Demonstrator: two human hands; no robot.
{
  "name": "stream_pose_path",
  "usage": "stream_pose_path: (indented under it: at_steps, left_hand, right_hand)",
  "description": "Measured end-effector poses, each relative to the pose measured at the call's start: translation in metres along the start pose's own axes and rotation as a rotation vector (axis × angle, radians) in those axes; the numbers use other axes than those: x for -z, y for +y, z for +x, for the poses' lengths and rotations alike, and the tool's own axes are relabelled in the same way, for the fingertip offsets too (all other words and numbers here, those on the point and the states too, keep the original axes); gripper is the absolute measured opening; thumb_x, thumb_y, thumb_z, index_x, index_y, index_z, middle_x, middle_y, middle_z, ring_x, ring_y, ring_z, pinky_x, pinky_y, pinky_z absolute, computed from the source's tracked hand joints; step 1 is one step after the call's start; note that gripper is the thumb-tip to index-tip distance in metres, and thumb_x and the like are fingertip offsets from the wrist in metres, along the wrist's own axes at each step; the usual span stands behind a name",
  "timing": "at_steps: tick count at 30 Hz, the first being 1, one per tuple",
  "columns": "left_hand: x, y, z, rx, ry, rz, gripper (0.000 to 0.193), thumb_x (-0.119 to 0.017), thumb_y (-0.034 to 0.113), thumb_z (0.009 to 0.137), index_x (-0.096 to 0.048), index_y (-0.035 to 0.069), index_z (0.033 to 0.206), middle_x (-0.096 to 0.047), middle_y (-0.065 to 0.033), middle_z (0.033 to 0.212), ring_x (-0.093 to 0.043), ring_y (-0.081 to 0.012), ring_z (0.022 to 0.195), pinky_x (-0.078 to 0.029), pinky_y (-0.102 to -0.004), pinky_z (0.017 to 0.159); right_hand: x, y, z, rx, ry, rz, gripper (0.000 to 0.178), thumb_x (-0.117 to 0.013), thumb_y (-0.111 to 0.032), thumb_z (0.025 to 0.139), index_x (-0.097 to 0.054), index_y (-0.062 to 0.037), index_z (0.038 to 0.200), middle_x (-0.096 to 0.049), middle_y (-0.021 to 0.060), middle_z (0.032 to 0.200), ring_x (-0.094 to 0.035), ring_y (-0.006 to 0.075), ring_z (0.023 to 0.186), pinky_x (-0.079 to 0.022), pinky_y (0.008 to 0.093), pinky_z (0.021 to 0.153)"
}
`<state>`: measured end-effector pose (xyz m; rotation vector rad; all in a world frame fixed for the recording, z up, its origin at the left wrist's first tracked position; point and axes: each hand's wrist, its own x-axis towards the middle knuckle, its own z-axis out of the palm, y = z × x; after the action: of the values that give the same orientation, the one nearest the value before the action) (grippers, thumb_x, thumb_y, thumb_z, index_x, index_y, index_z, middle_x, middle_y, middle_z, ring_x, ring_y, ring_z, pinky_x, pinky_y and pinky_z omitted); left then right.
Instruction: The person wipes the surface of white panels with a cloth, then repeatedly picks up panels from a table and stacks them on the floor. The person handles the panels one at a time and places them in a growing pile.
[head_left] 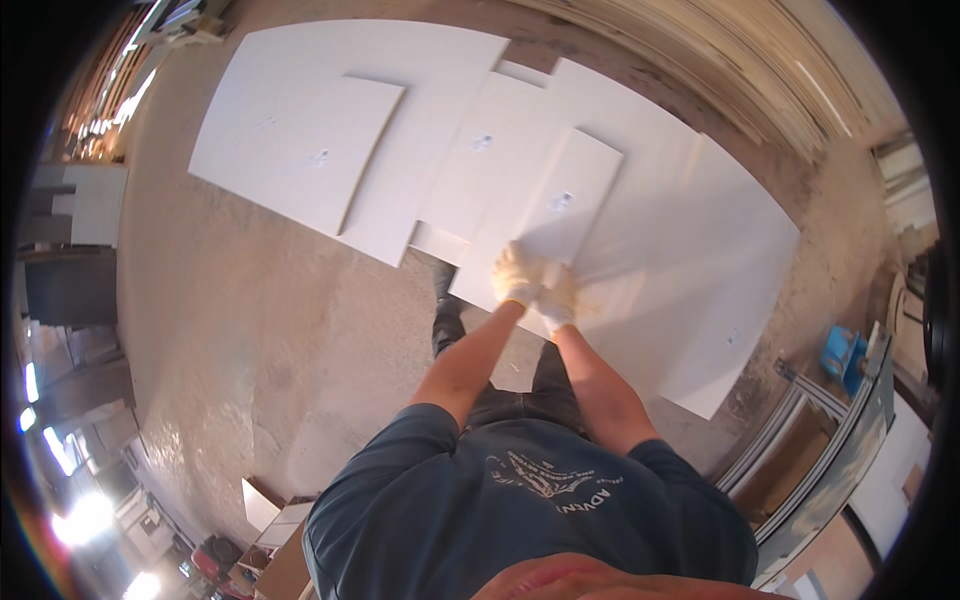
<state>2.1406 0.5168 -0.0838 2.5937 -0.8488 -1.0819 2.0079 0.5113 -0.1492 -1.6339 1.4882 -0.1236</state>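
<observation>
Both of my hands wear pale work gloves and are close together at the near end of a narrow white panel (pixel 585 175). My left hand (pixel 514 273) looks closed, its fingers curled; what is in them, if anything, does not show. Just right of it and slightly nearer, my right hand (pixel 558 298) is blurred, and its fingers cannot be made out. The narrow panel lies on top of a wide layer of white boards (pixel 690 220). A small pale mark or label (pixel 562 202) is on the narrow panel.
Another white panel (pixel 350 140) rests on the boards at the left. Long stacked boards (pixel 740 60) lie along the far side. At the right stand a metal-framed rack (pixel 800 430) and a blue container (pixel 843 357). Concrete floor (pixel 260 310) spreads to the left.
</observation>
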Motion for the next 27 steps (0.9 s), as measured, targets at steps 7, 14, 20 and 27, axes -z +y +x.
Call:
stream_pose_path:
  at_steps: [7,14,20,27]
  left_hand:
    - [0.096,-0.057,0.019,-0.324,-0.611,-0.329,0.073,-0.066,0.052,0.094,-0.051,0.008,0.150,-0.060,-0.0227,0.146,-0.060,-0.0328,0.132,-0.047,-0.0404,0.111]
    - [0.321,-0.210,0.213,0.043,0.159,-0.074,0.078,-0.055,0.059,0.100,-0.038,0.009,0.159,-0.053,-0.0227,0.151,-0.057,-0.0388,0.135,-0.047,-0.0474,0.111]
    - [0.410,-0.301,0.339,0.106,0.464,0.347,0.080,-0.055,0.056,0.097,-0.036,0.007,0.157,-0.046,-0.0166,0.158,-0.037,-0.0345,0.149,-0.031,-0.0452,0.122]
    - [0.391,-0.294,0.349,0.168,0.437,0.095,0.090,-0.064,0.062,0.087,-0.042,0.006,0.153,-0.052,-0.0167,0.151,-0.046,-0.0315,0.141,-0.043,-0.0471,0.113]
  right_hand:
    - [0.057,-0.009,-0.007,-0.346,0.125,0.136,0.063,-0.076,-0.047,0.091,-0.067,0.0055,0.126,-0.067,0.0167,0.132,-0.063,0.0222,0.119,-0.048,0.0406,0.105]
    - [-0.033,-0.158,-0.029,-0.244,0.302,0.369,0.050,-0.075,-0.041,0.092,-0.072,0.0012,0.119,-0.073,0.0109,0.116,-0.066,0.0217,0.110,-0.051,0.0391,0.098]
    - [-0.177,-0.281,0.027,-0.322,0.250,0.424,0.047,-0.079,-0.041,0.086,-0.073,-0.0002,0.108,-0.076,0.0126,0.097,-0.072,0.0259,0.089,-0.055,0.0401,0.081]
    - [-0.236,-0.330,0.051,-0.398,0.222,0.348,0.052,-0.082,-0.039,0.085,-0.068,0.0040,0.111,-0.075,0.0225,0.098,-0.073,0.0364,0.092,-0.056,0.0445,0.082]
